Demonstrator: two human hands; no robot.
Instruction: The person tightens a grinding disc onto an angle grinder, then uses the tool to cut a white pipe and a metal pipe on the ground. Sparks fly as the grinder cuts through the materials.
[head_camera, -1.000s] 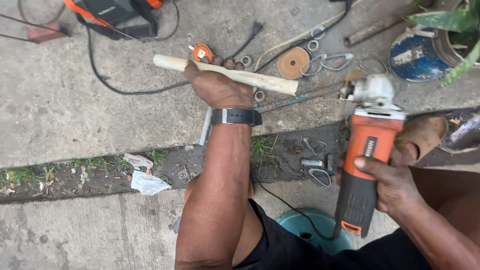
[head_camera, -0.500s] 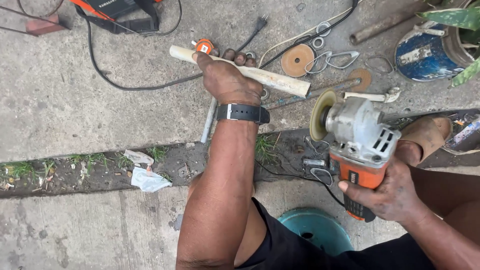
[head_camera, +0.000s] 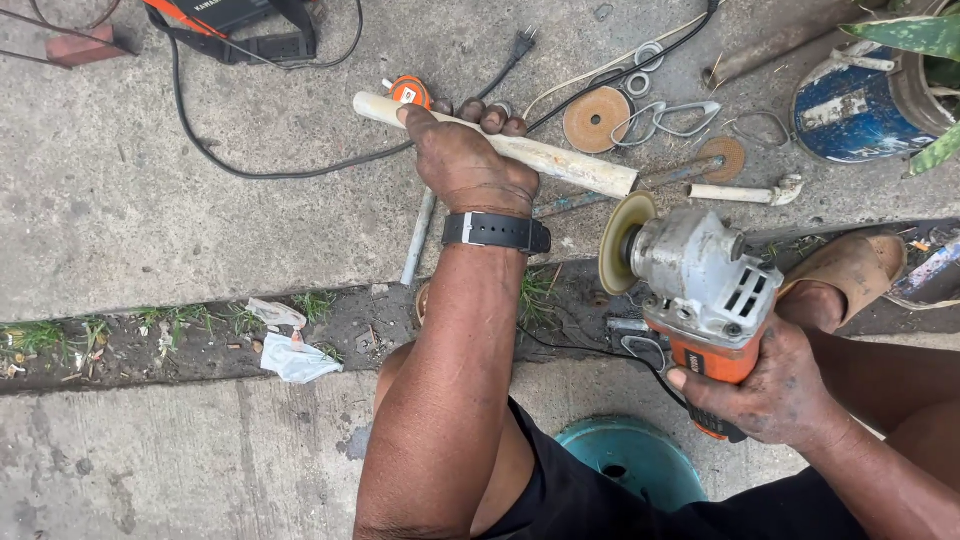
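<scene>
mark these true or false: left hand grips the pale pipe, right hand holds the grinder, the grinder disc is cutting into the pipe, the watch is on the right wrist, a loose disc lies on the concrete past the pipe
1. The left hand grips the pale pipe. True.
2. The right hand holds the orange and grey angle grinder. True.
3. The grinder disc is cutting into the pipe. False: it sits just below the pipe's end, apart from it.
4. The black watch is on the right wrist. False: it is on the left wrist.
5. A loose round disc lies on the concrete beyond the pipe. True.

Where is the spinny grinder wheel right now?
The grinder disc sits right of centre, just below the white pipe's right end, on the grinder in the right hand.
</scene>
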